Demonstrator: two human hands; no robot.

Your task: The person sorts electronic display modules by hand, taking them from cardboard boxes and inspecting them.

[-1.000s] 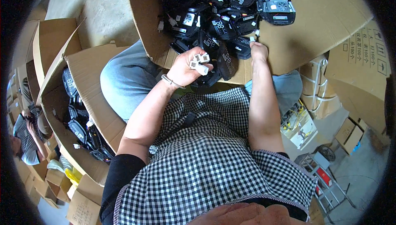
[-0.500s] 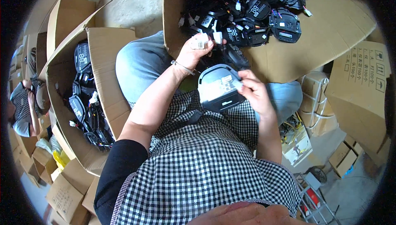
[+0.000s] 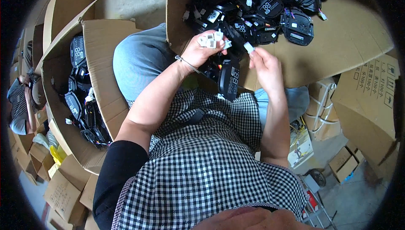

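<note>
Display (image 3: 229,81) tipped, apparently hanging below hands (image 3: 269,69)

Checked apron (image 3: 202,166), black and white: landmark, centre.
Left hand (image 3: 198,53), above the apron: closed around several white connectors (image 3: 209,41); bracelet at wrist.
Black display unit (image 3: 229,80), beneath that hand, at the apron's upper edge.
Right hand (image 3: 269,67), above and right of the apron: one white connector plug (image 3: 249,47) at fingertips.
Large open carton (image 3: 329,53), beyond the apron: heaped display units (image 3: 268,6), wired.
Second open carton (image 3: 107,61), left of the apron: further black units (image 3: 78,53).
Strapped carton (image 3: 322,110), right of the apron.
Another person (image 3: 19,103), far left of the apron.
</note>
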